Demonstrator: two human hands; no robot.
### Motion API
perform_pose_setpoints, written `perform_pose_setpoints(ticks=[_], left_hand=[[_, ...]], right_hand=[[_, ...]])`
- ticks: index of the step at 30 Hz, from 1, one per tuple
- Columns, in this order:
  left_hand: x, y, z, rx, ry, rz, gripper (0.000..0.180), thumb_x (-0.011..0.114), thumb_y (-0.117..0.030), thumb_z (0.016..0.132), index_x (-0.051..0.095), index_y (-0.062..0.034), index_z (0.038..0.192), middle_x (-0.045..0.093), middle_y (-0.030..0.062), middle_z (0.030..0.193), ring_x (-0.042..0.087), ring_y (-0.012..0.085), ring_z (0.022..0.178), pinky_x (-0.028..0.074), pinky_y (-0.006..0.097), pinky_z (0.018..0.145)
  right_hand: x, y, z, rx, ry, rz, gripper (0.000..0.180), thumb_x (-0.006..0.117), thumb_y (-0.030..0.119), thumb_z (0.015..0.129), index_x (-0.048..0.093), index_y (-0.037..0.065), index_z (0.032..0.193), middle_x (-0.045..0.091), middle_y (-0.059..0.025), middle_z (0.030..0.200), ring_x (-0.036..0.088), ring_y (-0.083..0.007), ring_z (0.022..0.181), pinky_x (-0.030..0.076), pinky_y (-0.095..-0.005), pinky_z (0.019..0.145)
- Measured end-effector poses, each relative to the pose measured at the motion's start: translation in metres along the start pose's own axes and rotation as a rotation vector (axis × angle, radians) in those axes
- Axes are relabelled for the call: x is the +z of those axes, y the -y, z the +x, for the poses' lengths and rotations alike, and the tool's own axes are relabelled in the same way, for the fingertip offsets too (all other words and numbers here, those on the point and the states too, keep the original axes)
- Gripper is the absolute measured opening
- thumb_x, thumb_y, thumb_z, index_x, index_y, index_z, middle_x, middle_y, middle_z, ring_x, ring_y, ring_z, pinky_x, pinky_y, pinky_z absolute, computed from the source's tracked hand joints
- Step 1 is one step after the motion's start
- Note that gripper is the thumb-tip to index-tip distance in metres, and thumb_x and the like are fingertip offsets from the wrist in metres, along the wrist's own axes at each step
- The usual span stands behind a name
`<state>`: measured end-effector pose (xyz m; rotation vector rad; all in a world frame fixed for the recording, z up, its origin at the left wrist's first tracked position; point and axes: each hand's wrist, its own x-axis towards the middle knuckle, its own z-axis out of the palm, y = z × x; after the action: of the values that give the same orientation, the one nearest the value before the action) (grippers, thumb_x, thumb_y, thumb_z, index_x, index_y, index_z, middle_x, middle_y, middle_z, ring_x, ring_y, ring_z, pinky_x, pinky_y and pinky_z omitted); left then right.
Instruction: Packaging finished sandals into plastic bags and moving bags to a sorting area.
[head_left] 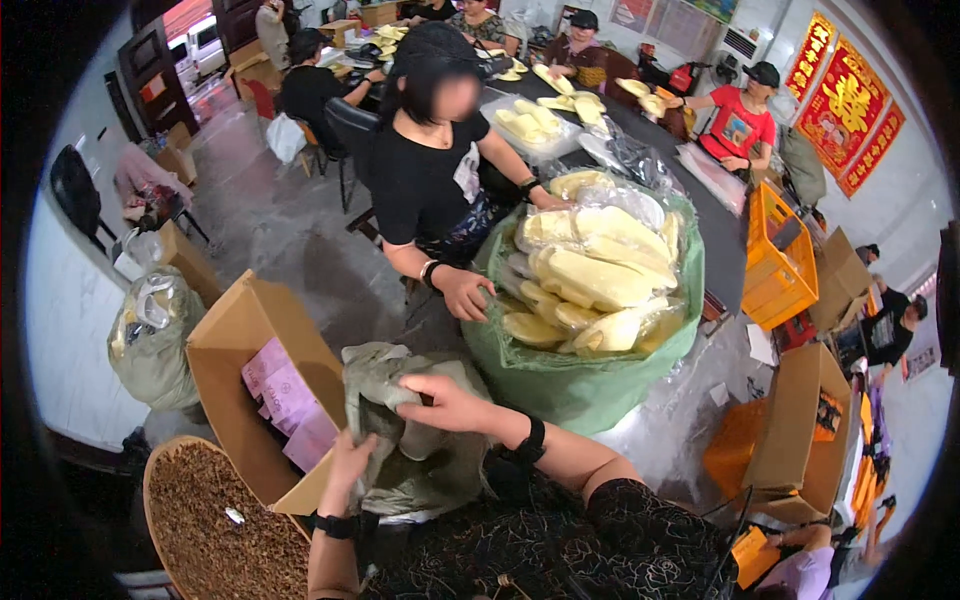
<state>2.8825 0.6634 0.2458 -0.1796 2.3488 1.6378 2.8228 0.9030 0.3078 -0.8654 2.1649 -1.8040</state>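
Observation:
A grey-green woven plastic sack point(440, 490) stands in front of me, its mouth bunched and folded. My left hand point(350, 462) is closed on the sack's left edge. At the upper part of the mouth, my right hand point(447, 404) has its fingers curled against the folded material, gripping it. Folds hide most of the sack's inside. Just beyond stands a large green sack point(590, 385), filled with pale yellow shoe insoles point(590, 275) in clear plastic. A co-worker in a black T-shirt point(415, 180) has one hand at its rim and the other on the packed insoles.
On my left, an open cardboard box point(240, 330) holds pink packets point(290, 400), beside a round tray of brown bits point(215, 520). A tied sack point(155, 335) stands farther left. A long dark table point(715, 240), an orange crate point(775, 265) and another carton point(800, 430) lie rightward.

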Motion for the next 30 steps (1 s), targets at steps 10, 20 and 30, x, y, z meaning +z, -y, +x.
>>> perform_pose_setpoints(ticks=[10, 20, 30], left_hand=[[-0.048, -0.036, 0.072, -0.074, -0.465, -0.879, 0.036, 0.05, -0.019, 0.093, 0.051, 0.0032, 0.121, 0.059, 0.0125, 0.114, 0.059, 0.0252, 0.1, 0.047, 0.039, 0.087], [-0.089, -0.116, 0.135, -0.065, -0.832, -1.056, 0.037, 0.045, -0.028, 0.096, 0.054, -0.001, 0.119, 0.06, 0.0111, 0.116, 0.058, 0.0269, 0.104, 0.045, 0.042, 0.092], [0.073, 0.13, 0.278, 0.289, 0.285, 0.839, 0.033, 0.055, -0.012, 0.082, 0.056, 0.0007, 0.112, 0.058, 0.0198, 0.115, 0.055, 0.0309, 0.107, 0.044, 0.034, 0.091]], right_hand=[[-0.116, -0.144, -0.031, 0.759, -0.288, -1.013, 0.108, 0.082, 0.052, 0.054, 0.032, -0.003, 0.132, 0.055, -0.0174, 0.11, 0.05, -0.0359, 0.108, 0.045, -0.0438, 0.086], [-0.209, -0.074, 0.005, 0.642, -0.165, -1.055, 0.064, 0.076, 0.035, 0.067, 0.051, 0.004, 0.117, 0.053, -0.0144, 0.109, 0.054, -0.0318, 0.101, 0.048, -0.0405, 0.082], [-0.172, -0.06, 0.132, 0.07, -0.374, -0.46, 0.011, 0.068, 0.002, 0.076, 0.065, 0.006, 0.085, 0.06, -0.0083, 0.072, 0.056, -0.0219, 0.059, 0.04, -0.0314, 0.051]])
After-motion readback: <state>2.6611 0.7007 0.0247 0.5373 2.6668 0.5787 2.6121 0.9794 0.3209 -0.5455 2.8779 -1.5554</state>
